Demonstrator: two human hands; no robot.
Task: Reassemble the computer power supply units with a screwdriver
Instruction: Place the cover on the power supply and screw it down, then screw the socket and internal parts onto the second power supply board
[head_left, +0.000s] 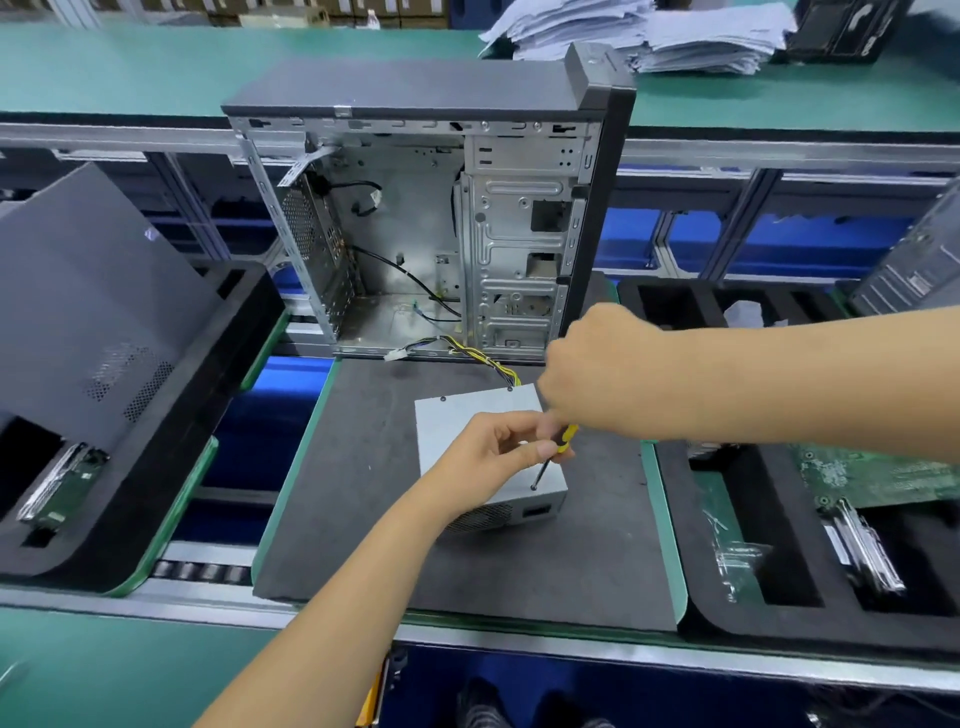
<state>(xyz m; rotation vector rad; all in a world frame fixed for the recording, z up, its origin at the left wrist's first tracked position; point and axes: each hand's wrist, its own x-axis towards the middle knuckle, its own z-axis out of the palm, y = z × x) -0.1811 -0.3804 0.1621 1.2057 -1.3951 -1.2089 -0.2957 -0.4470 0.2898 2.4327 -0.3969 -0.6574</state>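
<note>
**benchrat:** Green assembly-line surface (130, 67) up back with a heap of papers (639, 31) on it, roller conveyor underneath. Dark foam pad (363, 467) in the middle carries the power supply unit (462, 421), with its yellow and black wires (488, 358) running toward the open PC case (431, 228) standing just behind it.

**solderjoe:** What's in the trays?

**benchrat:** Left foam tray (171, 415) holds a leaning grey side panel (88, 301) and a drive. Right foam tray (779, 587) has a green circuit board (872, 473), a drive and some clear bags.

**solderjoe:** Hands?

**benchrat:** Right hand (597, 374) is wrapped round the yellow screwdriver (553, 452) handle, tip down on the unit's top near its front right corner. Left hand (498, 447) pinches the shaft up by the handle.
</note>
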